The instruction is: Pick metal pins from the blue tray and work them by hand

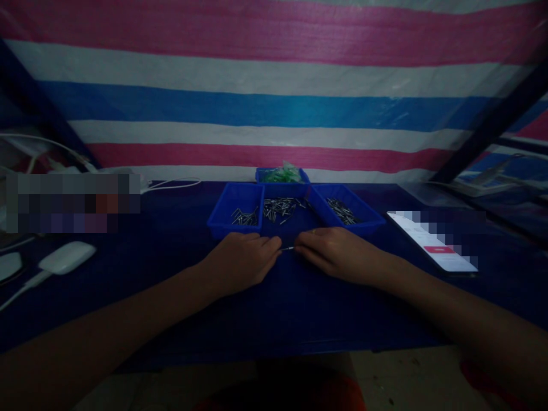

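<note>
A thin metal pin [287, 249] spans the small gap between my two hands, low over the blue table. Its left end is pinched in the fingers of my left hand [244, 260], its right end in those of my right hand [338, 251]. Just behind my left hand stands a blue tray [233, 197] holding several metal pins. Another blue tray [363, 214], also with pins, is behind my right hand. Between the trays lies a loose pile of metal pins [280, 208].
A smaller blue bin [282, 186] with green and clear plastic bags stands at the back, before a striped sheet [274, 108]. A lit phone [440, 251] lies at the right. White charger [68, 257] and cables are at the left.
</note>
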The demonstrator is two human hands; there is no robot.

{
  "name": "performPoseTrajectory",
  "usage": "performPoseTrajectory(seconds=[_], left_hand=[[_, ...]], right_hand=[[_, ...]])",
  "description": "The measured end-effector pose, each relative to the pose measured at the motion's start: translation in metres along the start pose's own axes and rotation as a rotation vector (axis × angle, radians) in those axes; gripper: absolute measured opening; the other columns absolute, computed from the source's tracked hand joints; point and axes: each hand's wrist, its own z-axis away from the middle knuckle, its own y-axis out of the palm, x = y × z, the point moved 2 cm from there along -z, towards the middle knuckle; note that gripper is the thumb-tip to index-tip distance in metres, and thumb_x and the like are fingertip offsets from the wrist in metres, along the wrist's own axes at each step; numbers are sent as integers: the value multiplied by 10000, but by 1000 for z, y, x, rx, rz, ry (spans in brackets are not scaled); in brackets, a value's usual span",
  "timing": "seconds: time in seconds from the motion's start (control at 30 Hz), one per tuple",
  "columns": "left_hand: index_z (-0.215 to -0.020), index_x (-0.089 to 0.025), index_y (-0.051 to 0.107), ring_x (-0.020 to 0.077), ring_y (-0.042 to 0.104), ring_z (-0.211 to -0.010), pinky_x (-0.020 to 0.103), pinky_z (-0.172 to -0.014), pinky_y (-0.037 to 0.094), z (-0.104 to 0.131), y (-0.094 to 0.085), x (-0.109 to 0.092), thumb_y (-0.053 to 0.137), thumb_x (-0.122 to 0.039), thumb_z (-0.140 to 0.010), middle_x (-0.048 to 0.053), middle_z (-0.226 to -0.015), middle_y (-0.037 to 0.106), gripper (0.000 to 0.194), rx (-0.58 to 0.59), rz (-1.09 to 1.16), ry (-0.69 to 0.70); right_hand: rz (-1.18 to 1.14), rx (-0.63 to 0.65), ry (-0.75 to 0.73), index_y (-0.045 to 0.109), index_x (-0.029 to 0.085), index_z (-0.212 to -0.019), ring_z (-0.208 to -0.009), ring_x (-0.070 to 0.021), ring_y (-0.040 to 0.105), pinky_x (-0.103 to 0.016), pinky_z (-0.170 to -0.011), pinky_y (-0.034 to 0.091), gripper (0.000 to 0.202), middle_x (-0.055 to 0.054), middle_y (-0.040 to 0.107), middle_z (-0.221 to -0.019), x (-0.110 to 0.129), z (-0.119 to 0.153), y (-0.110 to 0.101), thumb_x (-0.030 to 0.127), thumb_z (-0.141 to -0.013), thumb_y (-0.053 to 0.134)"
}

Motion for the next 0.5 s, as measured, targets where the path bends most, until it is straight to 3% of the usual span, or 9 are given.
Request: performPoseTrajectory(seconds=[0.5], left_hand=[[-777,-171,497,134,561,-606,230,-518,368,-1,-1,0,366,-257,-889,-9,-648,574,193,-6,13,0]], right_hand=[[32,-5,-5,516,161,-803,-651,-122,528,-238,-620,368,226,-25,557,-725,-3,-1,3,274,-902,348]])
